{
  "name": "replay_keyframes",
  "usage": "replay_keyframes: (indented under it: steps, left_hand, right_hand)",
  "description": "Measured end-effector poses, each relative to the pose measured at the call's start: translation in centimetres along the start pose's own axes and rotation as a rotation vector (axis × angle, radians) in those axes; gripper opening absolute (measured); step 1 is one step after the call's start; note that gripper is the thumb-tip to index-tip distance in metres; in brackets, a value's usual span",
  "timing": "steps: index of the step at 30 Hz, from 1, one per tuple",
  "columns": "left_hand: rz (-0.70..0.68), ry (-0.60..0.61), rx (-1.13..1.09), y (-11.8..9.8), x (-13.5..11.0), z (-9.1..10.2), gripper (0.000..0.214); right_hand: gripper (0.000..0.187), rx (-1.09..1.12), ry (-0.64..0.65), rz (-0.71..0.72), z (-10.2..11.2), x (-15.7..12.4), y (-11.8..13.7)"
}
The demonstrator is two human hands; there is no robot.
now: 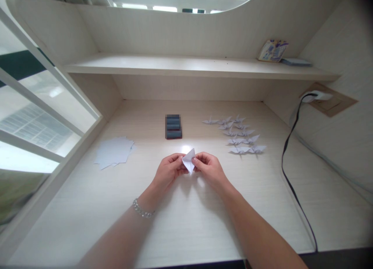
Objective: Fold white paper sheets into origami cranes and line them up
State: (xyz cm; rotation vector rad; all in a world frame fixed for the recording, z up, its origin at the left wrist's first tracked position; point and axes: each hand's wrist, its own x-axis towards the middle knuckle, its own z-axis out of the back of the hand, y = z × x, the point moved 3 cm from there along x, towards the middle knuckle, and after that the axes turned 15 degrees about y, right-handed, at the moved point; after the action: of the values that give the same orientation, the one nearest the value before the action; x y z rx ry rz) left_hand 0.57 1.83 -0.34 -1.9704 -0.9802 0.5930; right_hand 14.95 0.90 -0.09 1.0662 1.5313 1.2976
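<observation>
A small piece of white folded paper (pixel 189 161), pointed at top and bottom, is held up between my two hands above the desk. My left hand (pixel 171 169) pinches its left side, thumb in front and fingers curled behind. On the right edge, my right hand (pixel 209 167) grips it between thumb and fingers. Several white paper cranes (pixel 239 141) stand in loose rows on the desk to the right. Over to the left lies a loose stack of white paper sheets (pixel 114 152). Parts of the folded paper are hidden behind my fingers.
A blurred dark rectangular object (pixel 173 126) lies beyond my hands on the desk (pixel 186 230). A black cable (pixel 287 176) runs from the wall socket (pixel 330 100) down the right side. The shelf (pixel 186 65) above holds a small colourful box (pixel 273 51). White railings (pixel 37 88) border the left.
</observation>
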Motion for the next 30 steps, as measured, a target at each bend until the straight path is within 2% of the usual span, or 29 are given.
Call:
replay_keyframes:
  steps: [9,17,23,27,30]
  left_hand:
    - [-0.014,0.048,0.033,-0.2,0.0,-0.1,0.022]
    - [-0.003,0.087,0.031,0.1,0.0,-0.3,0.021]
    - [0.008,0.087,0.062,0.4,0.0,-0.3,0.023]
    - [0.02,0.073,0.105,0.4,0.0,-0.4,0.024]
    - [0.025,0.058,0.164,0.2,0.0,-0.4,0.026]
  right_hand:
    - [0.018,-0.063,-0.031,0.03,-0.2,-0.4,0.7]
    - [0.017,-0.237,-0.027,0.035,-0.2,-0.7,1.0]
    - [0.02,-0.367,-0.095,0.008,-0.4,-1.1,1.4]
    - [0.021,-0.363,-0.109,0.005,-0.4,-1.1,1.1]
    - [0.021,-0.269,-0.078,0.014,-0.2,-0.8,0.8]
